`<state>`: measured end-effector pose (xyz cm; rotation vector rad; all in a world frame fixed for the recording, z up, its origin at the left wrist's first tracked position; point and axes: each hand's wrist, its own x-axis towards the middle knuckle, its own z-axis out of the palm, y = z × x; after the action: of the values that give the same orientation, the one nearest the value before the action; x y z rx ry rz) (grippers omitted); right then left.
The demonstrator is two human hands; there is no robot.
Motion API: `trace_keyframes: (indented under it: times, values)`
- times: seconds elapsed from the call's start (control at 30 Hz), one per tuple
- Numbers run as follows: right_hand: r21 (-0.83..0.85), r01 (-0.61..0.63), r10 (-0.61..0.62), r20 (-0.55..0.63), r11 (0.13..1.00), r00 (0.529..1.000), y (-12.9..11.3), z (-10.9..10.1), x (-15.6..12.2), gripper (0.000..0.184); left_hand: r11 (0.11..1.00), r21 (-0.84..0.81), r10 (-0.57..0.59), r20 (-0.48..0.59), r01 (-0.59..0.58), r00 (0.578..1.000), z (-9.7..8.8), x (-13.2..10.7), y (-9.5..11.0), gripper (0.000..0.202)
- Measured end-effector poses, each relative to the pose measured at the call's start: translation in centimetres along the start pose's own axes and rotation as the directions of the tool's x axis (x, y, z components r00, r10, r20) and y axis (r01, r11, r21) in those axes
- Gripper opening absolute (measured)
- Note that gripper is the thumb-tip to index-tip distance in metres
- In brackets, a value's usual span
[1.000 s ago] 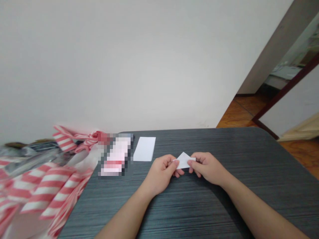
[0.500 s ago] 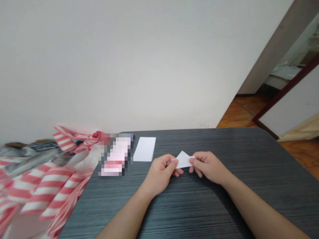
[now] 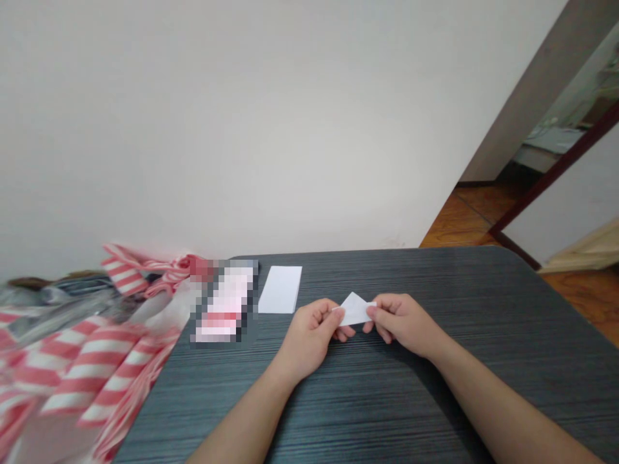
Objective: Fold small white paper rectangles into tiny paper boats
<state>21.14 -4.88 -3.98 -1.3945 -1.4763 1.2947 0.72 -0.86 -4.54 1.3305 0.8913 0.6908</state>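
Note:
A small folded white paper (image 3: pixel 356 309) with a pointed top is held just above the dark striped table (image 3: pixel 435 386). My left hand (image 3: pixel 312 338) pinches its left edge between thumb and fingers. My right hand (image 3: pixel 403 322) pinches its right edge the same way. Both hands are closed on the paper near the middle of the table.
A stack of white paper sheets (image 3: pixel 281 289) lies flat behind my left hand. A blurred pink and white packet (image 3: pixel 223 308) lies left of it. A red and white striped plastic bag (image 3: pixel 87 361) covers the table's left edge. A doorway and wooden floor (image 3: pixel 464 219) are at right.
The folded paper and both hands have shifted very slightly; the grip stays the same.

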Motion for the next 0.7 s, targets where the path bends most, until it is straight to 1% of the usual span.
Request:
trace_keyframes:
  times: [0.17,0.47,0.6,0.67,0.7]
  values:
    - [-0.003,0.003,-0.003,-0.007,1.0,1.0,0.09,-0.04,0.0,0.031,1.0,-0.011,0.021,-0.004,-0.021,1.0,0.03,0.04,0.02,0.025]
    - [0.015,0.017,-0.017,-0.004,1.0,1.0,-0.04,0.11,-0.23,0.03,0.998,0.049,0.029,-0.019,-0.028,0.999,0.05,0.01,0.17,0.025]
    - [0.024,0.025,-0.023,-0.067,0.999,0.997,0.35,0.27,0.05,0.029,0.996,0.057,0.07,-0.029,-0.069,0.997,0.22,0.07,0.25,0.025]
    - [0.011,0.032,-0.031,-0.132,0.999,0.991,0.63,0.33,0.18,0.028,0.993,0.055,0.105,-0.079,-0.101,0.991,0.37,0.15,0.07,0.025]
    - [-0.009,0.037,-0.038,-0.172,0.999,0.984,0.74,0.36,0.23,0.028,0.993,0.042,0.119,-0.123,-0.114,0.985,0.43,0.18,-0.08,0.025]
